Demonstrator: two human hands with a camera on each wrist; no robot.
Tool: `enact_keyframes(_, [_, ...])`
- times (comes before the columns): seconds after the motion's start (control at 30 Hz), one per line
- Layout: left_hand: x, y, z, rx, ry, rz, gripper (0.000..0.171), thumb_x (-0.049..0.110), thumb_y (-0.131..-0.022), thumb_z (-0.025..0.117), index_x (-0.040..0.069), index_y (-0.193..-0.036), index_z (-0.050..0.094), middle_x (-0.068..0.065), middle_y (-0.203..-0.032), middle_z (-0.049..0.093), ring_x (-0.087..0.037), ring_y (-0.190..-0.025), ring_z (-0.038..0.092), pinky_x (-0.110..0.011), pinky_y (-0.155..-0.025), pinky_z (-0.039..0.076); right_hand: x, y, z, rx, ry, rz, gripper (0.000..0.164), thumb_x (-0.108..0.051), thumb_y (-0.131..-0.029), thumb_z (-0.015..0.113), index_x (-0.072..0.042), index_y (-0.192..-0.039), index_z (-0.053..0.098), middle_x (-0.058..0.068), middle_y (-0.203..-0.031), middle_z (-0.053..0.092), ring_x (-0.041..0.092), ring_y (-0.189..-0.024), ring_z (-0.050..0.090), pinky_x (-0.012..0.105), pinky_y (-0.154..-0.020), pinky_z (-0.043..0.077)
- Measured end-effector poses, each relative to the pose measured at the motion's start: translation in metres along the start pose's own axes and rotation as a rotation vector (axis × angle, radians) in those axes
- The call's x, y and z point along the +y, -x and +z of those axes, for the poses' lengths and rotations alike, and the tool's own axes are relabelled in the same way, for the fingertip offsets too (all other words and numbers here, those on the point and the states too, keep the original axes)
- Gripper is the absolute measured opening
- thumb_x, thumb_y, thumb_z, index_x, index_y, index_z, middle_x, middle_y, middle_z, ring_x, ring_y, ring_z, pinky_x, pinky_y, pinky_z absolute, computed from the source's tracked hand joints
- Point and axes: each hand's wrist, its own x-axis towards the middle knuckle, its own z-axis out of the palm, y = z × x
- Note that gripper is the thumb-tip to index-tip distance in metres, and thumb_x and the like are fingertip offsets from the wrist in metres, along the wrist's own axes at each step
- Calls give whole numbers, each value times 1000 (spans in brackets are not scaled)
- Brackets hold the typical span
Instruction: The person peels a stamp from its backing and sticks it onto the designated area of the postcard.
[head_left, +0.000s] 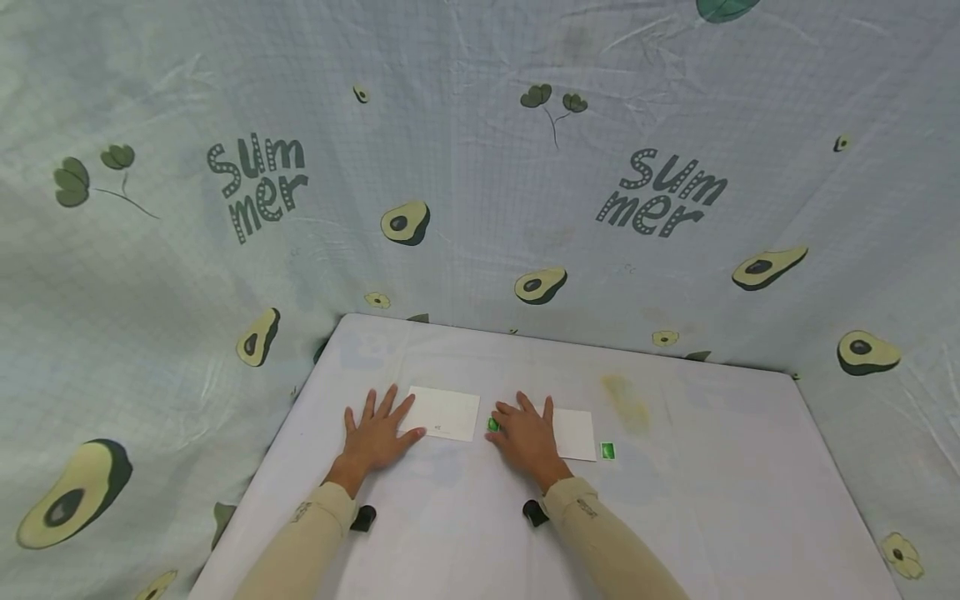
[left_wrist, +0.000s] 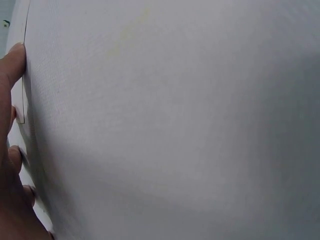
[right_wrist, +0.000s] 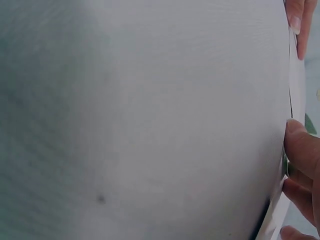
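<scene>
Two white cards lie flat on the white table. My left hand (head_left: 375, 437) is spread out, its fingertips and thumb at the left edge of the left card (head_left: 444, 412). My right hand (head_left: 527, 437) covers the left part of the right card (head_left: 576, 435). A small green stamp-like piece (head_left: 492, 424) shows between its thumb and forefinger; whether they touch it I cannot tell. Another green stamp-like piece (head_left: 607, 451) lies just right of the right card. In the right wrist view, the right thumb (right_wrist: 300, 145) rests low over the table, with left-hand fingers (right_wrist: 296, 20) above it.
The white tabletop (head_left: 735, 500) has a yellowish stain (head_left: 626, 402) beyond the right card. A pale curtain (head_left: 465, 158) printed with avocados and "summer" surrounds the table's back and sides. Black wrist devices (head_left: 364, 518) sit by both cuffs.
</scene>
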Motion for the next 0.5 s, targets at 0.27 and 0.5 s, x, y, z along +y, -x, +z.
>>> enact_keyframes(0.27, [1,0,0,0,-7,-4,78,60,-102,55,20,-165,32,-17,-176,12,-52,-161,1,-83,-119,-2,-1,-3,1,52,27,-6,37,-44,-98,70,-24,-128,76,-9,-144,67,28,-151,47,72,-125,21])
enact_keyframes(0.5, [0,-1,2,1,-17,-3,79,61,-101,54,20,-165,33,-17,-176,13,-53,-161,2,-84,-118,-1,1,-4,4,107,4,-21,25,-34,-101,68,-23,-120,80,-8,-138,71,28,-147,51,72,-124,23])
